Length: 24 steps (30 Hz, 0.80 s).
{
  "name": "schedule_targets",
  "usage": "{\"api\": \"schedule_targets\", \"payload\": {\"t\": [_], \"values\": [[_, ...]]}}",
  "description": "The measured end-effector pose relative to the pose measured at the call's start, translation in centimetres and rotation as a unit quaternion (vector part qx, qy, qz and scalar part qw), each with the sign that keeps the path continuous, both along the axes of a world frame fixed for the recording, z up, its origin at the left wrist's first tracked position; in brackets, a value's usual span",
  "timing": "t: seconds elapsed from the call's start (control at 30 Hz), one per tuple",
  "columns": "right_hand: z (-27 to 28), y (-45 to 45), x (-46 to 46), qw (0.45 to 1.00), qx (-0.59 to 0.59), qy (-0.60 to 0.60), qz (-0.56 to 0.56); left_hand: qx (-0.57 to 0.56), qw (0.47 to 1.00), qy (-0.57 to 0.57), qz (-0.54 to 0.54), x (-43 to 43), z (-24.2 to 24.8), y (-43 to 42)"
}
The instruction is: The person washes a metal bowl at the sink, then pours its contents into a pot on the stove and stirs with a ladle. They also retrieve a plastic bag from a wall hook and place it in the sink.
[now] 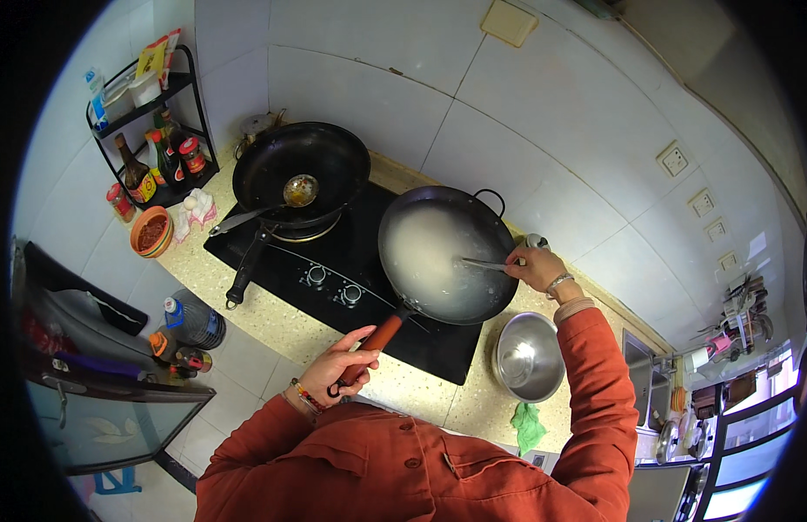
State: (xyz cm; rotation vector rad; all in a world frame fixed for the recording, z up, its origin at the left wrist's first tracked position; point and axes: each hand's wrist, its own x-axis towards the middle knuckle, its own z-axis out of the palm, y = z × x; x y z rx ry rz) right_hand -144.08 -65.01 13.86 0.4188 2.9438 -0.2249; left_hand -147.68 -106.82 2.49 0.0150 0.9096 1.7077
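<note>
My left hand is closed around the reddish-brown handle of a wok at the right side of the black cooktop. Cloudy whitish liquid covers much of the wok's inside. Over its right rim, my right hand holds a slim metal utensil whose far end reaches the liquid; its exact kind cannot be told. On the left burner stands a second black wok, its handle pointing towards me. A metal ladle with some brownish liquid in its bowl rests in that wok.
A steel bowl and green cloth are on the speckled counter at right. A striped bowl of red paste, a crumpled tissue and a black rack of bottles stand at left. A sink lies farther right.
</note>
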Motion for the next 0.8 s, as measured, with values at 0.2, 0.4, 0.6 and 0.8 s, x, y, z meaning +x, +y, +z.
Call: {"api": "schedule_targets", "payload": {"t": [0.2,0.4,0.6,0.8], "values": [[1.1,-1.9,-0.6,0.992,0.092,0.079,0.028,-0.002,1.000,-0.007,0.014,0.1,0.0,0.0],[7.5,-2.3,0.8,0.970,0.220,0.072,0.071,-0.002,1.000,-0.007,0.013,0.1,-0.1,0.0],[11.0,-2.1,1.9,0.936,0.341,0.035,0.078,0.001,1.000,0.002,0.005,0.0,-0.2,-0.1],[9.5,0.2,0.4,0.918,0.390,-0.007,0.076,-0.003,1.000,0.001,-0.003,-0.1,-0.1,-0.2]]}}
